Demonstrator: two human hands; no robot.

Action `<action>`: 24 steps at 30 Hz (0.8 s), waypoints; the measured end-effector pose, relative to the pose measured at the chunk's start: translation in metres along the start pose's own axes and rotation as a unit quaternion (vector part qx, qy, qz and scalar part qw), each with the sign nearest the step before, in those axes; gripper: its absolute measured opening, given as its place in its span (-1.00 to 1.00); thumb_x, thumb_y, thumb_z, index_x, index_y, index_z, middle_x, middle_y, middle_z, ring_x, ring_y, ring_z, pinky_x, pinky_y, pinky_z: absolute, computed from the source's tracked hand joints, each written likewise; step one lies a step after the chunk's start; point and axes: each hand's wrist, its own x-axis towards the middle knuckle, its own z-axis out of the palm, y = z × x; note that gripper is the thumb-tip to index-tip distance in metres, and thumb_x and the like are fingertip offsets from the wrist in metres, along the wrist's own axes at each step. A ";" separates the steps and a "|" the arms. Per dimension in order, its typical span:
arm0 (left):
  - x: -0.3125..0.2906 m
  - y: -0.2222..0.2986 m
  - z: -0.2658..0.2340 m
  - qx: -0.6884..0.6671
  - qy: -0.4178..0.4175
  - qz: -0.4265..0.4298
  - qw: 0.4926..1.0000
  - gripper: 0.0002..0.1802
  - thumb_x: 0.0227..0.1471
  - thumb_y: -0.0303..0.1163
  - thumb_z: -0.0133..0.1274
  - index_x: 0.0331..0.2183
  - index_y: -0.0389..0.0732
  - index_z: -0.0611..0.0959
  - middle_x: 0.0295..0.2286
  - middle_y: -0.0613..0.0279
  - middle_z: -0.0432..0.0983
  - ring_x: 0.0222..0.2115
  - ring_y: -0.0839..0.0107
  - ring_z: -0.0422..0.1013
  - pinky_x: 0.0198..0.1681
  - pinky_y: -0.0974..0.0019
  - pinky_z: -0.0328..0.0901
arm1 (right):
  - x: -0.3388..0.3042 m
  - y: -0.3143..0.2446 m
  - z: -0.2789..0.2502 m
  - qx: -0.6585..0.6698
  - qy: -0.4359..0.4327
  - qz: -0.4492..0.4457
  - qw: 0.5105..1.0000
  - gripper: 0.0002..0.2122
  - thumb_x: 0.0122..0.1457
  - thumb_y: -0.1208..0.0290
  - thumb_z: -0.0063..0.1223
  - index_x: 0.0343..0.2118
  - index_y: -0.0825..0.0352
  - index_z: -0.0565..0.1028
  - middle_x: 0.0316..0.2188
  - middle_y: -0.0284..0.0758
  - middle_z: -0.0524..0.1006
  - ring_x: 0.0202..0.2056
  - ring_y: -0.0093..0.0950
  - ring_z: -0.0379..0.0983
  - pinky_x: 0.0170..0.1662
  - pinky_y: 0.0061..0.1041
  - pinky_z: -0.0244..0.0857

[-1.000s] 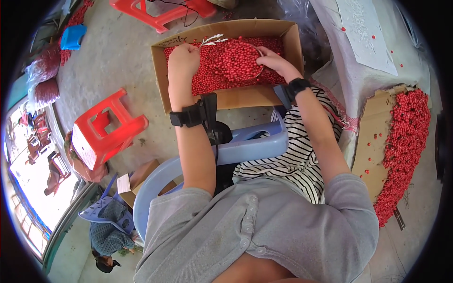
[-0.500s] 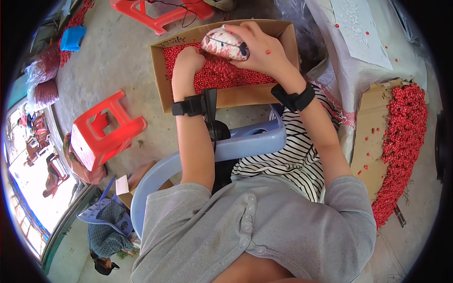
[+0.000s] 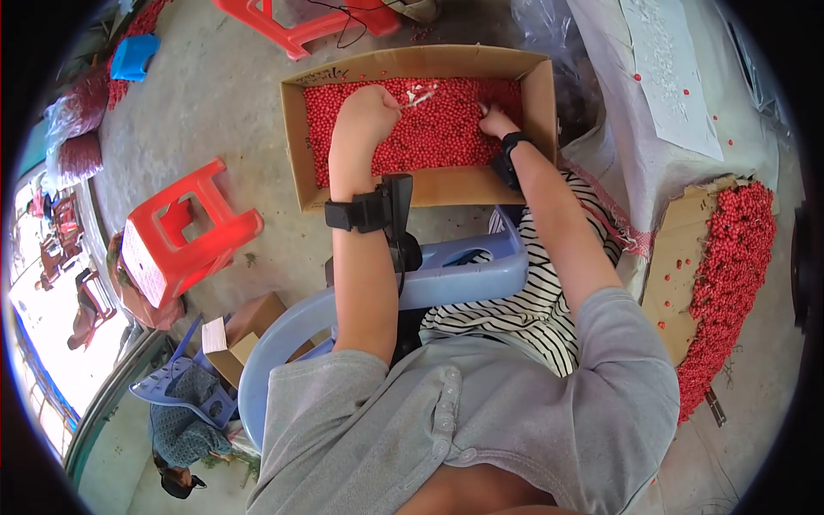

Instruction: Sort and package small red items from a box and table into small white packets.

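Observation:
A long cardboard box [image 3: 302, 172] in front of me is filled with small red berry-like beads [image 3: 446, 142]. My left hand [image 3: 367, 116] hangs over the left part of the box, its fingers pinched together. Thin whitish strands [image 3: 419, 94] show just beyond its fingertips, and they appear to be held there. At the right part of the box, my right hand [image 3: 496, 123] reaches down to the beads with curled fingers. Whatever those fingers grip is too small or hidden to make out. Black bands are strapped round both wrists.
Blue plastic chair arm [image 3: 369, 287] curves between me and the box. Red stools [image 3: 193, 232] stand on the floor at left and far side. To the right, more red beads [image 3: 730, 275] lie on cardboard beside a white-covered surface [image 3: 614, 146]. Another person [image 3: 184, 433] sits at lower left.
My right hand has moved down and right to the beads; the round white-and-pink object it held no longer shows. My left hand has lifted slightly rightward out of the beads, with whitish strands at its fingertips.

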 end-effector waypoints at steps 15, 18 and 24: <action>-0.009 -0.021 -0.011 0.029 0.029 -0.087 0.995 -0.87 -0.33 -0.50 0.07 -0.59 -0.27 0.47 -0.66 0.22 0.41 -0.60 0.47 0.32 -0.48 0.39 0.21 | -0.111 -0.056 -0.064 0.411 -0.128 -0.054 0.901 -0.44 -0.10 0.38 -0.12 0.04 0.33 0.08 -0.03 -0.27 0.21 -0.03 -0.43 0.13 -0.02 -0.52 0.03; -0.005 -0.016 -0.004 0.063 0.012 -0.092 0.994 -0.89 -0.29 -0.42 -0.03 -0.56 -0.21 0.50 -0.56 0.12 0.44 -0.47 0.26 0.36 -0.41 0.28 0.25 | -0.127 -0.056 -0.086 0.382 0.012 -0.195 0.903 -0.45 -0.14 0.35 0.00 -0.03 0.38 0.16 -0.04 -0.23 0.22 -0.09 -0.43 0.22 -0.08 -0.55 0.10; -0.002 -0.019 -0.001 0.087 -0.019 -0.104 0.991 -0.82 -0.25 -0.37 -0.11 -0.51 -0.18 0.53 -0.49 0.07 0.45 -0.39 0.14 0.37 -0.36 0.20 0.27 | -0.197 -0.118 -0.117 0.144 0.177 -0.356 0.906 -0.40 -0.21 0.40 0.13 -0.02 0.22 0.17 -0.20 -0.30 0.30 -0.21 -0.42 0.31 -0.19 -0.54 0.20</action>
